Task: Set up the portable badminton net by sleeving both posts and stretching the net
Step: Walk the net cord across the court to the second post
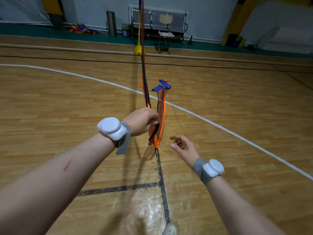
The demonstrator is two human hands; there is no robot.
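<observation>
Net (161,114) bunched in left hand (142,121) — right hand (185,147) loose.

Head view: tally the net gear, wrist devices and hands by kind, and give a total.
Net: 1
Yellow post: 1
Wrist devices: 2
Hands: 2, left hand and right hand
Total: 6

I'm looking into an indoor sports hall, varnished wooden court floor (67,102) under my fingers (176,138), white curved court line (101,81) just beyond them, yellow weighted post (138,49) far past them, metal bench seating (177,22) against the wall.
</observation>
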